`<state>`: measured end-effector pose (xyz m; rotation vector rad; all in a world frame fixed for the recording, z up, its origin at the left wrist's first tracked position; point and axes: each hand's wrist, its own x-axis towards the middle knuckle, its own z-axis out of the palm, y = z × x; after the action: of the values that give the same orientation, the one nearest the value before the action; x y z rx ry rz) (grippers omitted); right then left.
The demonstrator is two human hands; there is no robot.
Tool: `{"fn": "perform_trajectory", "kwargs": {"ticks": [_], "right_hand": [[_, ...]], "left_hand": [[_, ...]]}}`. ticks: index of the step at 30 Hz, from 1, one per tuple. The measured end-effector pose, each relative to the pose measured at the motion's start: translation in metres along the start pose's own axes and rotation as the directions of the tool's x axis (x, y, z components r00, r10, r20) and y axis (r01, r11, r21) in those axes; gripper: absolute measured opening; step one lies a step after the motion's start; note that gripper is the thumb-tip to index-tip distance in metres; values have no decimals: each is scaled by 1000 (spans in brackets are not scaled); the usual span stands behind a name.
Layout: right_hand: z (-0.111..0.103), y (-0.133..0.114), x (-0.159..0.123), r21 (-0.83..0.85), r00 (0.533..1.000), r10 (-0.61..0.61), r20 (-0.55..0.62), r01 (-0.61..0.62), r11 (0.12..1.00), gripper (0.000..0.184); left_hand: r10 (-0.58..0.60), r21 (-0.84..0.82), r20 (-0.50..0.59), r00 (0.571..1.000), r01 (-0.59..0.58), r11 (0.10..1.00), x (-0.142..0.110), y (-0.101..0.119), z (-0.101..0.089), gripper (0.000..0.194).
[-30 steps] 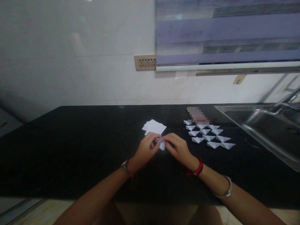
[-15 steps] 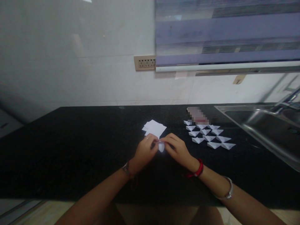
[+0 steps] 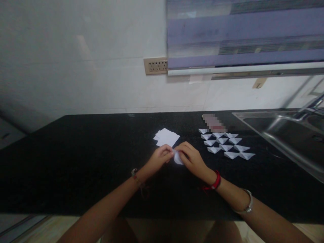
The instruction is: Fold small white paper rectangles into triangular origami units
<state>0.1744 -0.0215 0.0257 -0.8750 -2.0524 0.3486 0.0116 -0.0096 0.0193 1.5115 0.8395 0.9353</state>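
- L hand point(image 3: 159, 157) pinching paper point(image 3: 178, 158) by its left edge, thumb vs fingers; R hand point(image 3: 192, 158) gripping same paper's right side, fingers partly over it
- Paper is betw both hands; can't tell if touching counter point(image 3: 162, 189)
- Step in hand: prob folding or creasing, exact fold hidden
- Next move prob calls for L steadying, R pressing crease
- Loose sheets point(image 3: 167, 137) just beyond hands; folded pcs point(image 3: 226, 147) right of R hand, apart
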Motion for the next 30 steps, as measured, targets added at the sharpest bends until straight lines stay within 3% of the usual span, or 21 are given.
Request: {"fn": "perform_trajectory", "kwargs": {"ticks": [5,12,19,22,25,30], "right_hand": [[-1,0,2,32,998,23,50,-24,999,10],[-4,3,2,108,982,-65,178,47,993,10],[2,6,2,232,979,-25,200,-23,972,7],[4,8,1,244,985,19,171,-61,968,9],[4,9,0,171,992,78,96,-94,981,9],[4,5,0,39,992,125,21,-126,991,8]], "left_hand": [[-33,9,96,995,33,999,0,-2,-2,25],[-85,66,284,955,69,995,0,2,-14,25],[-160,31,316,935,158,987,-3,9,-16,26],[-153,65,274,949,141,988,-3,9,-15,25],[-70,122,159,985,50,991,-1,6,-14,21],[153,440,40,987,-155,885,-1,2,-9,15]]}}
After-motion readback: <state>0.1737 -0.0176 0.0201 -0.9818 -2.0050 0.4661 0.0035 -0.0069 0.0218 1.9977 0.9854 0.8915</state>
